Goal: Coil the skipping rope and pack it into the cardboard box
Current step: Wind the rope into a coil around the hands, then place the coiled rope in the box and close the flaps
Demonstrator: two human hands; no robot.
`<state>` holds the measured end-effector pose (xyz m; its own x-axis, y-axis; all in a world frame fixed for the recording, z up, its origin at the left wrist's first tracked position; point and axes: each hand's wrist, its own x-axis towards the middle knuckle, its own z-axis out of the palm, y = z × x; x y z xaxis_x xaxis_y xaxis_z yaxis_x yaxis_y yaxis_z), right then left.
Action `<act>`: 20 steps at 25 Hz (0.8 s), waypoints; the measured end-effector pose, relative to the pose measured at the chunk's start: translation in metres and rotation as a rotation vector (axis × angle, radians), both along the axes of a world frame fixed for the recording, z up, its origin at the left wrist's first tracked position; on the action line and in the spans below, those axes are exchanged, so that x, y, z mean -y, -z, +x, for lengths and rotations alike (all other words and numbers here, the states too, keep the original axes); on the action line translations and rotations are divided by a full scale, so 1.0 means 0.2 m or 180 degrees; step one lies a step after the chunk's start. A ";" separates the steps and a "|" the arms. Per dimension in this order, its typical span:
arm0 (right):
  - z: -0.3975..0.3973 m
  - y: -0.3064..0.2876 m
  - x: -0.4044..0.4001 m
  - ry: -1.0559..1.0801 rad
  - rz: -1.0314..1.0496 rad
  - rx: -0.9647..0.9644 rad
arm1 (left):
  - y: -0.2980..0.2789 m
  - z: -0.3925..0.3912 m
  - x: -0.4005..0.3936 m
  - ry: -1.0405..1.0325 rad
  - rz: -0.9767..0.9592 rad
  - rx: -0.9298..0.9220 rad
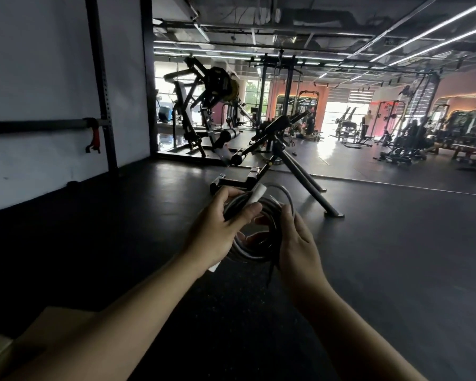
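The skipping rope (pixel 247 253) is a grey cord wound into a round coil, held up in front of me above the dark floor. My left hand (pixel 217 229) grips the coil's left side together with a white handle (pixel 256 196) that sticks up from my fingers. My right hand (pixel 294 243) holds the coil's right side, and a dark loose end hangs down beside it. The cardboard box (pixel 36 334) shows as a brown flap at the bottom left, below my left forearm and partly cut off by the frame.
A black angled bench frame (pixel 286 171) stands on the floor just beyond my hands. A white wall with a black rack upright (pixel 102 105) runs along the left. Gym machines and a few people fill the far room.
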<state>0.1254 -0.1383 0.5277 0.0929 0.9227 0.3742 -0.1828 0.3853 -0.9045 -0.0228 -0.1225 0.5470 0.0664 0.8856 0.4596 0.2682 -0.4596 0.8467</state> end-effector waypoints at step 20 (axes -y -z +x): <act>-1.76 0.70 -0.31 -0.1877 -0.1665 0.0827 | 0.93 -1.66 0.18 -0.2210 -0.1761 0.1587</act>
